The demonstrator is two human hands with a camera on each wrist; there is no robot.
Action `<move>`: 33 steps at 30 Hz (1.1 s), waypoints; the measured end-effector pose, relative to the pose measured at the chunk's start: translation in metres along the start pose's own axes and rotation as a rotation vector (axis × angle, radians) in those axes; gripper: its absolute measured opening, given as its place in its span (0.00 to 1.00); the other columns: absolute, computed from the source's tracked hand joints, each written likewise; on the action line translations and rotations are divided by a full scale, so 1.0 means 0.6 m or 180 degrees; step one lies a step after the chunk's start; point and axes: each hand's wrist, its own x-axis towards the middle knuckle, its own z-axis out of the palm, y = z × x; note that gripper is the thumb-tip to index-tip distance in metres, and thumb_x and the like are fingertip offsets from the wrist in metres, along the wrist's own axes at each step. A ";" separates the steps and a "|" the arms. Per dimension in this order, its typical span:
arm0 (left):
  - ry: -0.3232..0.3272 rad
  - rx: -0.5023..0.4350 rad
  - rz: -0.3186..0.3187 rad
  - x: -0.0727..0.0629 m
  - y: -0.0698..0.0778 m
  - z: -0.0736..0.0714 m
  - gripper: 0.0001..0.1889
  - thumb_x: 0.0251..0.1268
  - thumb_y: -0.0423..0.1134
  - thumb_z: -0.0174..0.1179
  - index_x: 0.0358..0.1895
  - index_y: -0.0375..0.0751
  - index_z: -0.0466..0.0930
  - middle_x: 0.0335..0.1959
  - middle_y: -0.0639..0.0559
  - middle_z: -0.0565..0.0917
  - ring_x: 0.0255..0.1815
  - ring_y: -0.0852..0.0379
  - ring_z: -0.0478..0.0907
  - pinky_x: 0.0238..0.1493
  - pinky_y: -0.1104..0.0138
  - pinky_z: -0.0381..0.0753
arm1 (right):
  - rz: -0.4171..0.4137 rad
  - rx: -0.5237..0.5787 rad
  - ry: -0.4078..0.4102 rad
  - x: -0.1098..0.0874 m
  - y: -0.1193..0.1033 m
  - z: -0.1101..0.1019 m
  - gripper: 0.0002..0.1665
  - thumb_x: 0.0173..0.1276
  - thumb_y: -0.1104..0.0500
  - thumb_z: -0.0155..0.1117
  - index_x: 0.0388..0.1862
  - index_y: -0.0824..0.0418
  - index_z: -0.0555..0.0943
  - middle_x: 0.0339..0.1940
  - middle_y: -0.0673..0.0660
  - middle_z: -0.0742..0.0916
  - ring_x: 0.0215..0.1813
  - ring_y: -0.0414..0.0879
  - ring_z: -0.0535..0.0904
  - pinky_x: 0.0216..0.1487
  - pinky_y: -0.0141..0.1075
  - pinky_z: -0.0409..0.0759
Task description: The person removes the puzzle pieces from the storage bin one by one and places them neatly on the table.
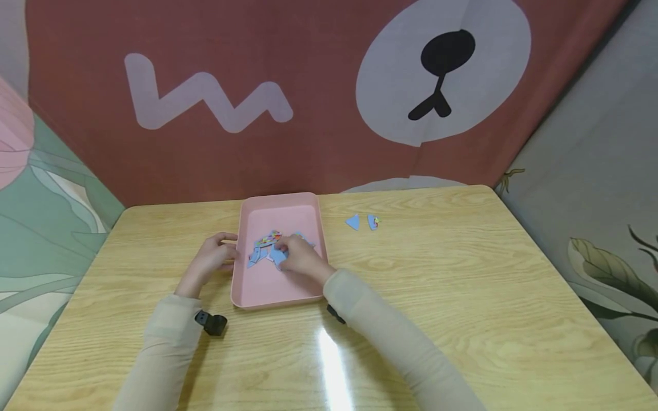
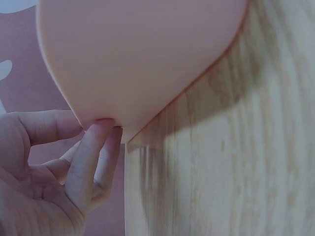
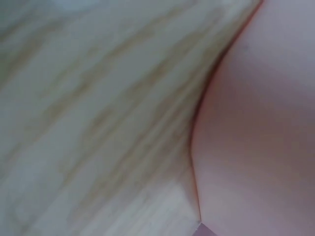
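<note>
Your right hand (image 1: 301,257) angled in from five o'clock, thumb and forefinger apart over the flat, angular light-blue pieces (image 1: 257,255); whether they pinched one, I couldn't tell. Bright multicoloured patches marked the pile's twelve o'clock edge, mid-tray. Your left hand (image 1: 209,256), fingers spread, touched the shallow rectangular pink tray (image 1: 280,292) at nine o'clock. Two similar blue pieces (image 1: 352,222) lay beyond its two-to-three o'clock side on the pale wood-grain table (image 1: 462,274).

I wear long, plain beige cloth sleeves (image 1: 406,348) with wide cuffs (image 1: 172,319). A small, black, boxy device (image 1: 217,325) sits at my left cuff; at the right, a black rounded piece (image 1: 336,314) partly shows.
</note>
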 end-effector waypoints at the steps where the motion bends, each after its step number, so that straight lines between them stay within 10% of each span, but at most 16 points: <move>1: 0.0001 0.0007 -0.0004 0.000 0.000 0.000 0.30 0.63 0.33 0.51 0.69 0.30 0.58 0.60 0.30 0.71 0.48 0.52 0.76 0.40 0.68 0.83 | 0.0003 -0.0014 -0.0025 0.000 -0.001 -0.001 0.28 0.54 0.68 0.71 0.57 0.64 0.78 0.52 0.60 0.83 0.56 0.50 0.76 0.61 0.39 0.74; 9: -0.0016 -0.0002 -0.0012 -0.001 0.002 -0.001 0.30 0.63 0.33 0.51 0.69 0.30 0.58 0.61 0.29 0.71 0.48 0.52 0.75 0.42 0.67 0.83 | 0.0028 0.0002 -0.0162 0.000 -0.001 -0.003 0.32 0.51 0.72 0.71 0.58 0.62 0.79 0.51 0.60 0.82 0.54 0.51 0.76 0.59 0.39 0.74; 17: 0.0017 -0.0029 -0.0008 0.002 0.001 -0.001 0.30 0.62 0.32 0.50 0.69 0.30 0.58 0.60 0.30 0.71 0.44 0.56 0.76 0.38 0.71 0.82 | -0.0128 0.0255 -0.0185 -0.005 0.004 -0.009 0.29 0.51 0.74 0.69 0.53 0.62 0.76 0.36 0.55 0.79 0.33 0.41 0.70 0.34 0.25 0.70; 33: -0.0002 -0.0017 -0.0031 0.002 0.001 -0.002 0.30 0.62 0.32 0.50 0.69 0.30 0.58 0.60 0.31 0.70 0.46 0.54 0.75 0.40 0.70 0.82 | 0.0168 0.1026 0.0084 0.003 0.022 -0.031 0.24 0.54 0.69 0.71 0.52 0.64 0.79 0.38 0.59 0.84 0.34 0.41 0.76 0.35 0.26 0.78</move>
